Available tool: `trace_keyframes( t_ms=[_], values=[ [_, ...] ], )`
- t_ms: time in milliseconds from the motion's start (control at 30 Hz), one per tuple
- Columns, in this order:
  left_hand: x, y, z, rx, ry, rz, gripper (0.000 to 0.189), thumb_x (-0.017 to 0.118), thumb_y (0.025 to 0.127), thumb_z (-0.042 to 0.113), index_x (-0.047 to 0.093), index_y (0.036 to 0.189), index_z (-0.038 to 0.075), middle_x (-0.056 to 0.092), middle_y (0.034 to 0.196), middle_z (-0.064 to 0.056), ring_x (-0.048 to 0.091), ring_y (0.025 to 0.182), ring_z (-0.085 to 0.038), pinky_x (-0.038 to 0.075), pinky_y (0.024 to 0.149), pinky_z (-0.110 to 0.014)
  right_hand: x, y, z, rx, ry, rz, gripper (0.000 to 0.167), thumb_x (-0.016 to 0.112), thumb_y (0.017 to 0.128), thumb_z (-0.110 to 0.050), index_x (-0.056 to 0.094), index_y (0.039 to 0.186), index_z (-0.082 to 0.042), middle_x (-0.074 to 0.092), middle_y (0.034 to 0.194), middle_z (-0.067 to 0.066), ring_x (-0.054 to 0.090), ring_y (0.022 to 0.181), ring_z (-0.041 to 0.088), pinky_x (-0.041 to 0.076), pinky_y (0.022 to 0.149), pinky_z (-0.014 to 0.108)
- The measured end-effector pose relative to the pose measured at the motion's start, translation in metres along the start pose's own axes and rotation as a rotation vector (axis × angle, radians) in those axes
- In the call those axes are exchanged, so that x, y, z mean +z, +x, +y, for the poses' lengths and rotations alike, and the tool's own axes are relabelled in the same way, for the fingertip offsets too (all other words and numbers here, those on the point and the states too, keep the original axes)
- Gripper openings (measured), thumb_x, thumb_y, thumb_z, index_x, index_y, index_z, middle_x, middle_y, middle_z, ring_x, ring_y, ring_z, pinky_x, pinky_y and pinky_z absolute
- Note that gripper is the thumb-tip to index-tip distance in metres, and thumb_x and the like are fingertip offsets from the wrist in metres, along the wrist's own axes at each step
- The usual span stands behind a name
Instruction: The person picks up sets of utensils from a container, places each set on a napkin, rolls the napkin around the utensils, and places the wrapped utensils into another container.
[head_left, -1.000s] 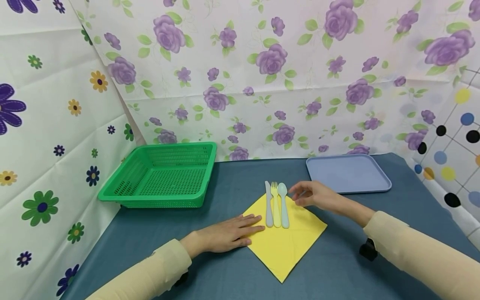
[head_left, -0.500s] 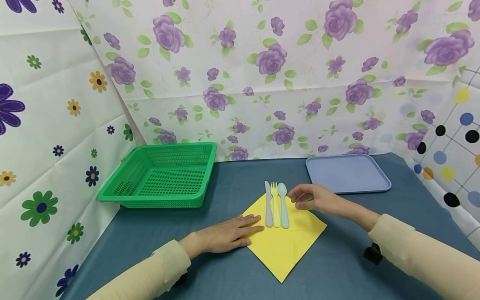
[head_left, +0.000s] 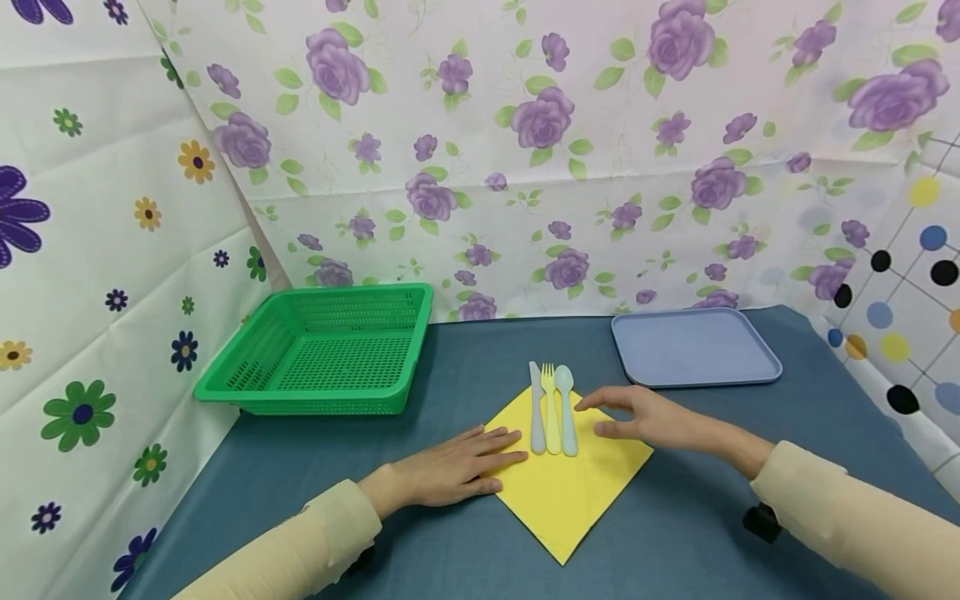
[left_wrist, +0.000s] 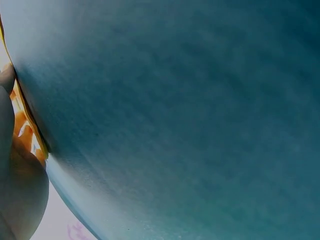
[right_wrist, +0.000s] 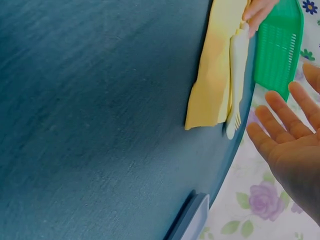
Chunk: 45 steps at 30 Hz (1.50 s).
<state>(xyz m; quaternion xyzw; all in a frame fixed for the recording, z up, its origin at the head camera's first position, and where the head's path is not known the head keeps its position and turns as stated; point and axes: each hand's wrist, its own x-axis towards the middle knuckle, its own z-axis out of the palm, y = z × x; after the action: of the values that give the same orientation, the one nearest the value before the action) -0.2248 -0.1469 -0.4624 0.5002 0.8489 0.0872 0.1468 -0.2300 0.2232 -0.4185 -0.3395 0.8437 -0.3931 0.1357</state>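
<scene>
A yellow napkin (head_left: 564, 508) lies flat on the table, turned so one corner points toward me. Side by side on its upper part rest a grey knife (head_left: 537, 412), a yellow fork (head_left: 552, 417) and a pale blue-green spoon (head_left: 567, 412). My left hand (head_left: 457, 469) is spread at the napkin's left edge, its fingertips on the cloth just left of the knife. To the right of the spoon my right hand (head_left: 648, 419) hovers above the napkin, holding nothing. The right wrist view shows that hand (right_wrist: 295, 135) with its fingers parted and loosely extended.
A green perforated basket (head_left: 307, 400) stands at the back left of the dark blue table (head_left: 465, 550). At the back right lies a blue-grey tray (head_left: 697, 348). Flowered curtains (head_left: 480, 242) close off the back and left sides; a dotted one (head_left: 911, 333) hangs at the right.
My right hand has drawn slightly right and toward me, away from the spoon, and its fingers have parted more. The left hand, napkin and cutlery have stayed put.
</scene>
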Motion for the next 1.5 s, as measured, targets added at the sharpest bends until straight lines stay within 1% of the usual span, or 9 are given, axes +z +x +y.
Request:
trace_keyframes(
  t_ms=[233,433,600,700,900,1067,1233,1367,1500],
  values=[
    [-0.001,-0.001,0.001,-0.001,-0.023,-0.01,0.057,0.037,0.114,0.045,0.023,0.167,0.03,0.011,0.175,0.002,0.008,0.16,-0.017,0.014,0.129,-0.04,0.007,-0.005,-0.004,-0.016,-0.045,-0.034,0.044,0.064,0.106,-0.03,0.06,0.146,-0.011,0.057,0.149,0.008,0.049,0.141,0.039,0.043,0.108,0.066],
    [-0.001,-0.001,0.002,0.008,0.021,-0.001,0.057,0.037,0.114,0.045,0.024,0.167,0.029,0.013,0.175,0.002,0.01,0.16,-0.018,0.016,0.129,-0.041,0.015,-0.012,-0.008,-0.032,-0.092,-0.099,0.047,0.064,0.106,-0.032,0.057,0.15,-0.016,0.051,0.156,0.006,0.044,0.146,0.037,0.039,0.112,0.067],
    [0.0,-0.002,0.003,0.006,0.043,0.009,0.057,0.037,0.114,0.046,0.025,0.167,0.03,0.015,0.174,0.002,0.011,0.16,-0.017,0.016,0.129,-0.042,0.019,-0.017,-0.008,-0.008,-0.106,-0.124,0.049,0.064,0.106,-0.033,0.055,0.152,-0.02,0.045,0.161,0.006,0.04,0.149,0.036,0.038,0.112,0.068],
    [-0.001,-0.003,0.004,0.01,0.034,0.02,0.057,0.037,0.113,0.046,0.026,0.167,0.03,0.015,0.174,0.003,0.011,0.16,-0.016,0.016,0.129,-0.042,0.022,-0.019,-0.007,-0.002,-0.118,-0.141,0.051,0.064,0.106,-0.033,0.054,0.154,-0.021,0.042,0.164,0.004,0.037,0.152,0.034,0.035,0.114,0.068],
    [-0.003,-0.003,0.009,0.037,-0.027,0.028,0.056,0.035,0.113,0.048,0.026,0.167,0.033,0.015,0.174,0.009,0.012,0.16,-0.013,0.015,0.129,-0.041,0.028,-0.022,-0.007,-0.029,-0.16,-0.2,0.053,0.062,0.106,-0.035,0.05,0.157,-0.025,0.04,0.165,-0.004,0.029,0.156,0.03,0.029,0.118,0.067],
    [-0.005,-0.003,0.016,0.073,-0.015,0.013,0.056,0.036,0.113,0.048,0.028,0.166,0.032,0.018,0.173,0.007,0.014,0.159,-0.013,0.015,0.129,-0.038,0.034,-0.027,-0.009,-0.041,-0.224,-0.241,0.053,0.062,0.106,-0.038,0.049,0.157,-0.03,0.037,0.167,-0.007,0.025,0.157,0.029,0.027,0.12,0.065],
    [-0.007,-0.005,0.02,0.093,0.013,0.011,0.057,0.038,0.112,0.049,0.028,0.166,0.032,0.021,0.173,0.006,0.016,0.159,-0.011,0.016,0.129,-0.035,0.039,-0.033,-0.012,-0.059,-0.265,-0.26,0.055,0.061,0.106,-0.04,0.046,0.159,-0.031,0.036,0.167,-0.008,0.027,0.156,0.029,0.028,0.121,0.061],
    [-0.007,-0.006,0.023,0.097,0.024,0.003,0.058,0.037,0.112,0.05,0.028,0.166,0.033,0.022,0.172,0.008,0.018,0.158,-0.009,0.021,0.128,-0.035,0.041,-0.037,-0.012,-0.074,-0.293,-0.264,0.055,0.06,0.107,-0.042,0.046,0.158,-0.032,0.038,0.166,-0.009,0.031,0.155,0.029,0.032,0.12,0.057],
    [-0.005,-0.006,0.024,0.097,0.022,-0.007,0.057,0.039,0.112,0.049,0.03,0.165,0.032,0.025,0.171,0.011,0.02,0.157,-0.007,0.027,0.126,-0.035,0.044,-0.039,-0.012,-0.078,-0.304,-0.294,0.053,0.056,0.107,-0.046,0.046,0.158,-0.033,0.04,0.164,-0.01,0.036,0.153,0.025,0.038,0.118,0.053]
  ],
)
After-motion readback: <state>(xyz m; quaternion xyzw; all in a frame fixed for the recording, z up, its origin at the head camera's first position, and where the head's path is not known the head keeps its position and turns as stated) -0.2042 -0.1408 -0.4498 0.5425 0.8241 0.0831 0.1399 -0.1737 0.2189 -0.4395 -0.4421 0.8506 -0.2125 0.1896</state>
